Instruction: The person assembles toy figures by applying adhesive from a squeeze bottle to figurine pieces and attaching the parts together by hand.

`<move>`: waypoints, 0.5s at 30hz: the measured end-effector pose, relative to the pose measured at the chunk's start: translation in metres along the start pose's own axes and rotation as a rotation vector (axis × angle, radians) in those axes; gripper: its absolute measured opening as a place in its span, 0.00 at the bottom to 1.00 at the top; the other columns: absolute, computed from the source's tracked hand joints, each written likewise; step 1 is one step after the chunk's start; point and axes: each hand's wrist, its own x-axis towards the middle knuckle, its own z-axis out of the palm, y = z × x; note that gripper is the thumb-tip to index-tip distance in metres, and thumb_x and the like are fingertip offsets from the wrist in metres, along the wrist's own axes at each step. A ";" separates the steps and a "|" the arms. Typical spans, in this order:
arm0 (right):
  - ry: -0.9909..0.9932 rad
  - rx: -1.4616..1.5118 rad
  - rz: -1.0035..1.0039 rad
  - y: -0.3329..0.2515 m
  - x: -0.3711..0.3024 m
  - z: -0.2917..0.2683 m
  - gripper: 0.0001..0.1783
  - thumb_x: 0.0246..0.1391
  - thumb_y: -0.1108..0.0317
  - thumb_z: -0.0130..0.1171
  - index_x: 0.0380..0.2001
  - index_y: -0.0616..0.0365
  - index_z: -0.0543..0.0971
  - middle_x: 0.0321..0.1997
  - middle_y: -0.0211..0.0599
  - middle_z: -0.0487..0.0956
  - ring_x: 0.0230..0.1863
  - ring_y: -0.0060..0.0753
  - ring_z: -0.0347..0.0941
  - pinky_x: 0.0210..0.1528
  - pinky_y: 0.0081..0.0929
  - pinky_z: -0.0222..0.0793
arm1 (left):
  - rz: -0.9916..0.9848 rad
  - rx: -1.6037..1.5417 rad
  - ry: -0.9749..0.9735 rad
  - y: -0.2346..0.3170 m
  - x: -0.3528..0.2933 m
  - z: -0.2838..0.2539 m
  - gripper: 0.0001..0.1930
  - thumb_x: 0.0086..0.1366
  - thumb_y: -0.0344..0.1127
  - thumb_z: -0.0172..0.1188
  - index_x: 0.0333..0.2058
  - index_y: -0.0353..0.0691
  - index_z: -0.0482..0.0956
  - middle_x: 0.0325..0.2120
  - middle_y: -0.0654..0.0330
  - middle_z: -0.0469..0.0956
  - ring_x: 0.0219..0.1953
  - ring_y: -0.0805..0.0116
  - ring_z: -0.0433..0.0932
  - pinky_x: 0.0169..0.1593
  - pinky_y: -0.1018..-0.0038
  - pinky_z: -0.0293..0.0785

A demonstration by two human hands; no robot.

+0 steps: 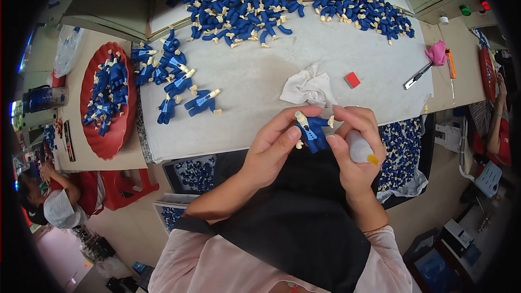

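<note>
Over the near edge of the table, my left hand grips a small headless figurine in a blue suit with a pale neck and pale hands. My right hand is closed around a small whitish squeeze bottle with a yellow tip. Its thumb and forefinger also reach the figurine's outstretched arm; whether they press on it I cannot tell. Just beyond my hands lies a crumpled white cloth. Several similar headless figurines rest on the table's left part.
Blue arm pieces with pale hands form a left pile and a right pile at the back. A red plate holds more figurines. A red block, a knife and a parts tray are rightward. Other people sit both sides.
</note>
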 end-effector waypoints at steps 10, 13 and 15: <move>0.005 0.091 0.071 0.004 -0.001 0.001 0.14 0.36 0.82 0.59 0.32 0.62 0.74 0.33 0.37 0.75 0.28 0.21 0.68 0.23 0.13 0.61 | -0.074 0.122 0.107 0.009 0.005 0.004 0.18 0.62 0.38 0.45 0.46 0.33 0.64 0.41 0.56 0.69 0.44 0.72 0.68 0.49 0.76 0.61; 0.011 0.034 0.013 0.005 -0.002 0.003 0.15 0.36 0.81 0.60 0.32 0.62 0.74 0.33 0.38 0.75 0.26 0.23 0.68 0.23 0.13 0.61 | -0.037 0.084 0.117 0.005 0.005 0.001 0.14 0.61 0.36 0.46 0.43 0.35 0.65 0.39 0.56 0.70 0.43 0.72 0.68 0.47 0.76 0.62; 0.006 -0.001 -0.022 0.004 -0.003 0.004 0.15 0.36 0.81 0.60 0.33 0.62 0.73 0.32 0.38 0.75 0.26 0.23 0.68 0.23 0.14 0.61 | -0.006 0.099 0.105 0.005 0.005 0.002 0.13 0.61 0.32 0.45 0.43 0.34 0.65 0.40 0.58 0.69 0.44 0.73 0.67 0.49 0.77 0.61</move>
